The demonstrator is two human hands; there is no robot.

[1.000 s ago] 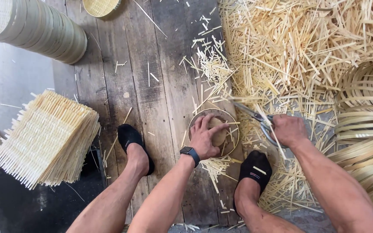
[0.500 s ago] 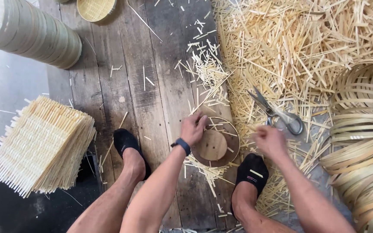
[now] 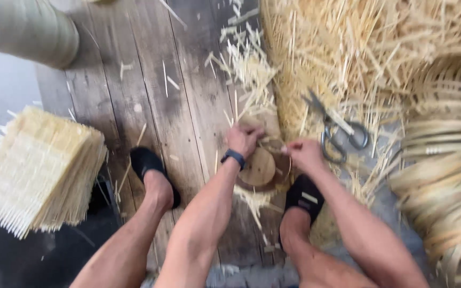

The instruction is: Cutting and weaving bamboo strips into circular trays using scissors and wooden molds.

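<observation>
- Hands meet low over a round wooden disc (image 3: 257, 168) that lies on the plank floor (image 3: 150, 101) between the person's two feet.
- Left hand (image 3: 244, 140) sits at the disc's far edge, fingers curled down onto pale bamboo strips there; it looks closed on them, though blur hides the exact grip. A dark watch (image 3: 233, 158) is on its wrist.
- Right hand (image 3: 305, 154) is just right of the disc, fingers pinched together around a thin strip end at its left tip; the strip itself is too blurred to follow.
- Disc is partly covered by the left wrist; short strips (image 3: 254, 200) poke out from under its near edge.
- Scissors (image 3: 337, 130) lie open on the straw just beyond the right hand, not touched.
- Black shoes: left one (image 3: 148, 162) well left of the disc, right one (image 3: 305, 197) touching or just beside its right edge.
- Pile of loose bamboo slivers (image 3: 348, 48) covers the floor far right; a smaller scatter (image 3: 246, 66) lies straight ahead of the left hand.
- Coiled bamboo hoops (image 3: 444, 160) are stacked at the right edge.
- Stack of square woven mats (image 3: 38, 170) sits at the left, well apart from the hands.
- Column of stacked round frames (image 3: 28, 26) lies in the upper left corner.
</observation>
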